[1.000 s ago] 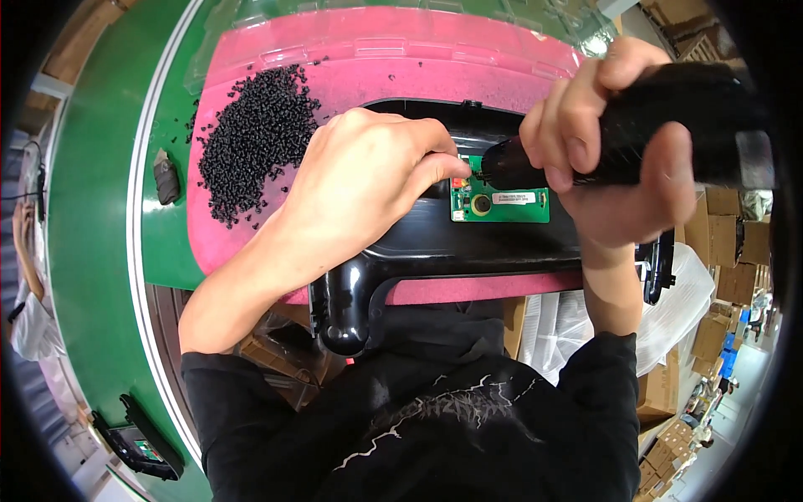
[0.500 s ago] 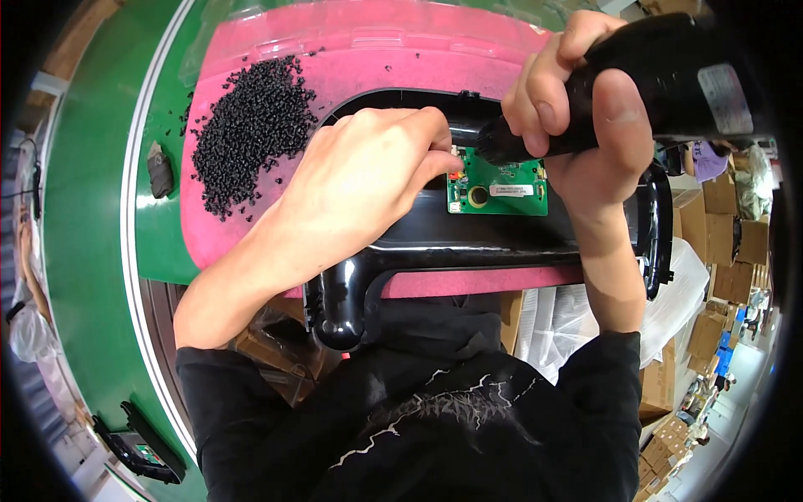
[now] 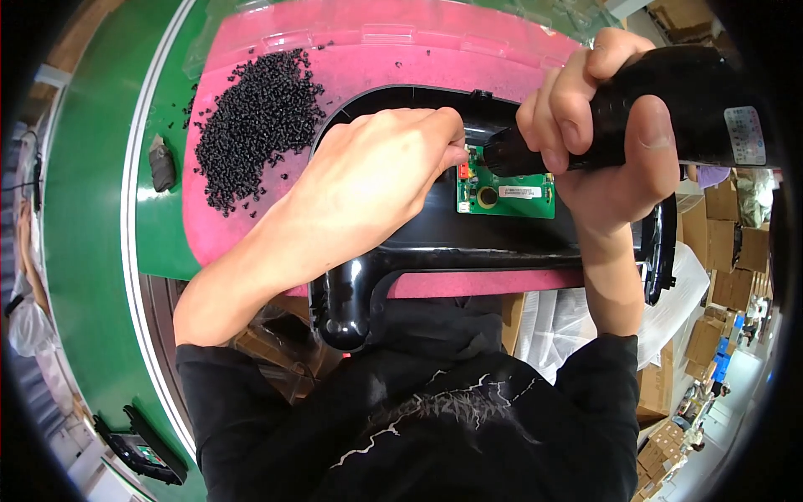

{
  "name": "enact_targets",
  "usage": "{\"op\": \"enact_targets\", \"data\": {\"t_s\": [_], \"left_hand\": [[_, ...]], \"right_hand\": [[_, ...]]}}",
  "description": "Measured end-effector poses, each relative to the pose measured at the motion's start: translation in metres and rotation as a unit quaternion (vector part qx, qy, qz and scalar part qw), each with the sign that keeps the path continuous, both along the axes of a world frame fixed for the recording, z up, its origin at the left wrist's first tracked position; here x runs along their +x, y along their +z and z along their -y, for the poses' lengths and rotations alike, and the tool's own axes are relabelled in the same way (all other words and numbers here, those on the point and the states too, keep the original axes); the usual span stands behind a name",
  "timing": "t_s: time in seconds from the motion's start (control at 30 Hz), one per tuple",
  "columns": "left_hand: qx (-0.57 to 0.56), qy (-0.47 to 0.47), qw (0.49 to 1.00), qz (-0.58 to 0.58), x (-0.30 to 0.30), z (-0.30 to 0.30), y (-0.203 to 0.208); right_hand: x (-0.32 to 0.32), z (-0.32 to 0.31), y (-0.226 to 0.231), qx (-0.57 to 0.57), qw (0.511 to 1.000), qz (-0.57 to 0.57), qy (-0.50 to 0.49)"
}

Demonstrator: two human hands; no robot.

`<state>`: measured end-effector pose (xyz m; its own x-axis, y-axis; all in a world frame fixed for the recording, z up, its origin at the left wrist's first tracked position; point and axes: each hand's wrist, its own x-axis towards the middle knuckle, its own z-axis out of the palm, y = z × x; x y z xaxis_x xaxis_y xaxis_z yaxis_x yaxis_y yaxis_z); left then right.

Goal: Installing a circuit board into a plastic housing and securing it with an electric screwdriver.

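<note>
Pinched together at thumb and forefinger, a worker's left hand [image 3: 376,180] is at the ten o'clock corner of a green circuit board [image 3: 519,207], which lies in a black casing [image 3: 502,251], toward four o'clock from the pinch; anything between is hidden from my spot. The right hand [image 3: 577,113] clamps a black tool [image 3: 694,92], nose toward nine o'clock.

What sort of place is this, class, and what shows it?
Probably an assembly workshop: a heap of small black parts, a green circuit board in a black housing, and stacked cardboard boxes.
</note>
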<state>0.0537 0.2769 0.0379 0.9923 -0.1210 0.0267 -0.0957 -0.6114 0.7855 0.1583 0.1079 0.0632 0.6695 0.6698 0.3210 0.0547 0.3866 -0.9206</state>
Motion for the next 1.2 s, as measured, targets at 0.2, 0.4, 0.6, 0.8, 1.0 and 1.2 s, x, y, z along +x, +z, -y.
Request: {"op": "enact_targets", "data": {"t_s": [0.2, 0.4, 0.6, 0.8, 1.0, 1.2], "left_hand": [[-0.007, -0.001, 1.000, 0.006, -0.001, 0.001, 0.001], [-0.010, -0.017, 1.000, 0.005, -0.003, 0.002, 0.005], [0.000, -0.040, 0.999, 0.016, -0.004, 0.002, 0.004], [0.025, -0.074, 0.996, 0.043, -0.006, -0.001, 0.000], [-0.052, -0.090, 0.980, 0.172, 0.000, 0.004, 0.006], [-0.038, -0.075, 0.976, 0.202, 0.000, 0.006, 0.006]], "right_hand": [[0.001, -0.006, -0.001, -0.011, 0.998, 0.039, 0.051], [0.000, -0.002, 0.003, -0.021, 0.999, 0.024, -0.002], [-0.004, 0.001, 0.011, -0.018, 0.999, 0.045, -0.015], [-0.013, 0.009, 0.024, 0.113, 0.993, -0.005, 0.039], [-0.011, 0.022, 0.053, 0.129, 0.989, -0.015, 0.072], [-0.025, 0.021, 0.064, 0.091, 0.996, 0.017, -0.004]]}}
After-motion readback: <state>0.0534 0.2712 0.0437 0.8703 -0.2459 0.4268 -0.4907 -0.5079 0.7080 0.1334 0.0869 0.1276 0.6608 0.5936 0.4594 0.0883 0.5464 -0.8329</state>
